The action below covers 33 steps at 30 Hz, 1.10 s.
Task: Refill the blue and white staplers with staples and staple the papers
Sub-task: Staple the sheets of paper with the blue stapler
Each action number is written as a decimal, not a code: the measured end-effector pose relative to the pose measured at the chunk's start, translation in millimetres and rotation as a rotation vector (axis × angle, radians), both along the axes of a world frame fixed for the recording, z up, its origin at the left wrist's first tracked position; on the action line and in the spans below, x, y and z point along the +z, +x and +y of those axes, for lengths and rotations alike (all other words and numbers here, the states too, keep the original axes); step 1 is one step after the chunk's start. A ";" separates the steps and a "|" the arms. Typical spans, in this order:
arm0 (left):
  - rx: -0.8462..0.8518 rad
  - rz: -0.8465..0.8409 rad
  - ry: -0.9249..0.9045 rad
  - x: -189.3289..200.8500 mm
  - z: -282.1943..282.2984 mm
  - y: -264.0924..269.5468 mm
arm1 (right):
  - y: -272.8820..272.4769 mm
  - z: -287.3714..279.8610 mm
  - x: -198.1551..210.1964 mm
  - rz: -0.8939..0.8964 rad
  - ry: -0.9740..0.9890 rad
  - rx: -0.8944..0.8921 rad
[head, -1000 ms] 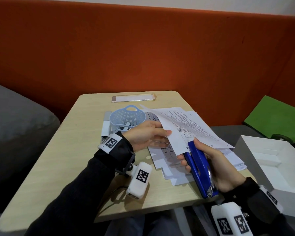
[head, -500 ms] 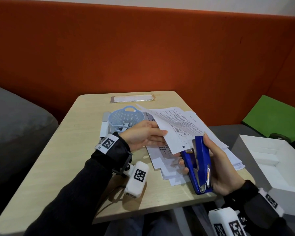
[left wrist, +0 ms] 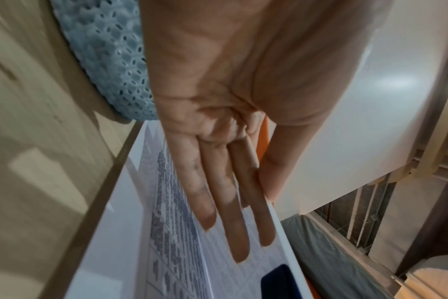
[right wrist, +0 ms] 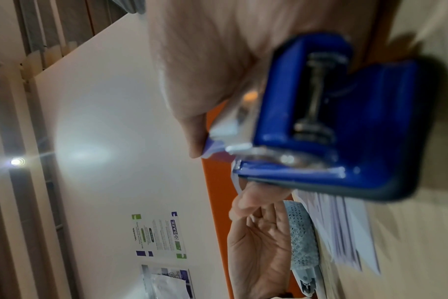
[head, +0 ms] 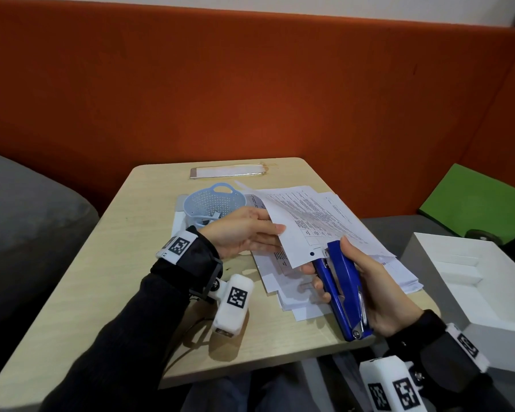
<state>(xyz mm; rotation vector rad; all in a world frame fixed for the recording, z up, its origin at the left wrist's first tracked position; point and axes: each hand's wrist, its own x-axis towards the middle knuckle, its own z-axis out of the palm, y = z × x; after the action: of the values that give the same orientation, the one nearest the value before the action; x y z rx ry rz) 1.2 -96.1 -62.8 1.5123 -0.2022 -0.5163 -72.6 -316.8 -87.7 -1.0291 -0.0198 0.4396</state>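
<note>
— At five o'clock on the table (head: 107, 263), what grips?
— My right hand (head: 378, 292) wraps the blue stapler (head: 344, 288), mouth on the sheet (head: 298, 233) corner; my left hand (head: 244, 233) pinches its nine o'clock edge.
— Risk?
— A shallow bite could miss; loose papers (head: 399, 272) may shift.

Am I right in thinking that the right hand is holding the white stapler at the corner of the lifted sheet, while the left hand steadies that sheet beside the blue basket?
Not quite: the stapler in the right hand is blue, not white, as the head view shows. The rest holds: its front end is at the lifted sheet's corner, and the left hand steadies that sheet beside the blue basket.
</note>
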 end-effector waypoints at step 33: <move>-0.004 -0.012 0.049 -1.6 2.3 0.9 | 4.8 -2.3 -4.7 0.003 0.094 0.092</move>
<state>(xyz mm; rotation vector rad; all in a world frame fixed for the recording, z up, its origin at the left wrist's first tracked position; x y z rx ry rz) 2.1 -93.8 -64.4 1.5632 -0.2032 -0.5190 -67.8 -319.1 -92.4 -0.9374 -0.0846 0.5196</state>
